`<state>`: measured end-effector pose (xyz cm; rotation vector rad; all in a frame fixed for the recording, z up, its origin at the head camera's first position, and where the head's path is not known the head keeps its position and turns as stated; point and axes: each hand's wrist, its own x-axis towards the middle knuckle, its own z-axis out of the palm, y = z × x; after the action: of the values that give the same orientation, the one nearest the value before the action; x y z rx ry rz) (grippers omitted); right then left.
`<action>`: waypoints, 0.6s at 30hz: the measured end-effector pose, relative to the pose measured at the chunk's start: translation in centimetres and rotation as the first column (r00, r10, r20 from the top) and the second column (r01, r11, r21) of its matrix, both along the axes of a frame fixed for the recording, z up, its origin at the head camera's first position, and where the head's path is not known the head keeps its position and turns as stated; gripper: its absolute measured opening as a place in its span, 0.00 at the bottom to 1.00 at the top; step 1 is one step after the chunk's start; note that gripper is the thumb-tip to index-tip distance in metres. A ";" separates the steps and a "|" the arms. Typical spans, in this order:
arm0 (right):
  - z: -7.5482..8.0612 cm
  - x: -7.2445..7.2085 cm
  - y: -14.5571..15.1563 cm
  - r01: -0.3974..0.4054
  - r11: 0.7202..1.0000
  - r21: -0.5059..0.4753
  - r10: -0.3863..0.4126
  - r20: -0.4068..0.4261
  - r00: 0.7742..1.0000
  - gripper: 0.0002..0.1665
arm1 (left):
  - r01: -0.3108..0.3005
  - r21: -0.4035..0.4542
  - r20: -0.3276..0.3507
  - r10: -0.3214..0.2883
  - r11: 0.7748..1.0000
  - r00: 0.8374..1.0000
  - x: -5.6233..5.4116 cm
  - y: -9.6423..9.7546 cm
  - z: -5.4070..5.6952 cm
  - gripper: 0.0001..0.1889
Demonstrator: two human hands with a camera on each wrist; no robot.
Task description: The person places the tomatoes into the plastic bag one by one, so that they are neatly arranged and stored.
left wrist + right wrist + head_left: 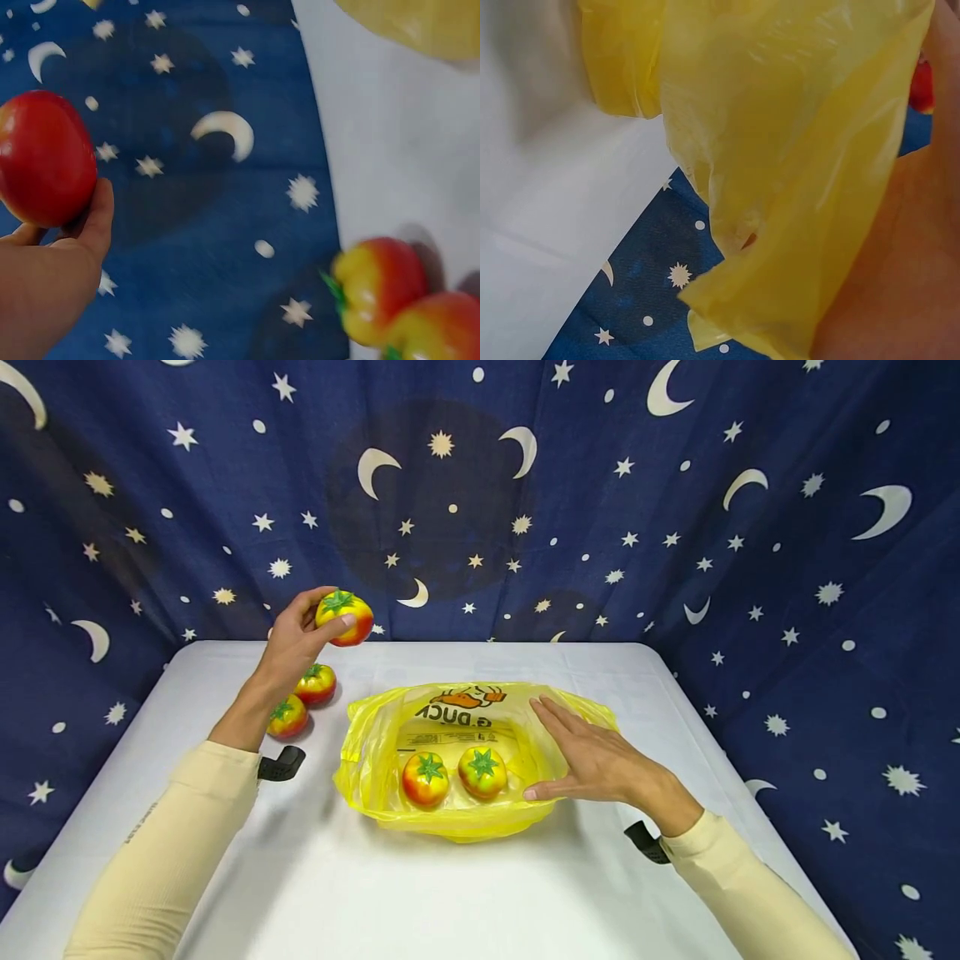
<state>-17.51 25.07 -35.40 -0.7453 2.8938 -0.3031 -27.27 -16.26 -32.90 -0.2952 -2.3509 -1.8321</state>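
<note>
My left hand (294,631) grips a red-and-yellow tomato (347,625) with a green star-shaped top, raised above the far left of the table; the left wrist view shows the red underside of this held tomato (46,159). A yellow plastic bag (367,768) lies with its mouth wide toward me, duck print on its inner wall. Inside it sit two tomatoes, a left one (425,780) and a right one (482,772). My right hand (592,760) is at the bag's right side, fingers straight and spread against the plastic. Yellow film (780,150) hides most of that hand in the right wrist view.
Two more tomatoes, a front one (288,718) and a rear one (316,684), lie side by side on the white table (450,893), below my left forearm. A dark blue curtain (480,510) with moons and stars hangs behind and along both sides.
</note>
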 end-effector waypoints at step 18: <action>0.3 0.0 0.0 -0.011 1.000 -0.022 0.011 0.004 1.000 0.77 | 0.412 -0.111 -0.052 -0.419 0.904 0.906 3.2 8.2 4.5 0.30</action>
<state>-17.48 25.03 -35.08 -0.7625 2.8860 -0.3358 -24.03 -8.11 -28.36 -0.9281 -2.4711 -1.8271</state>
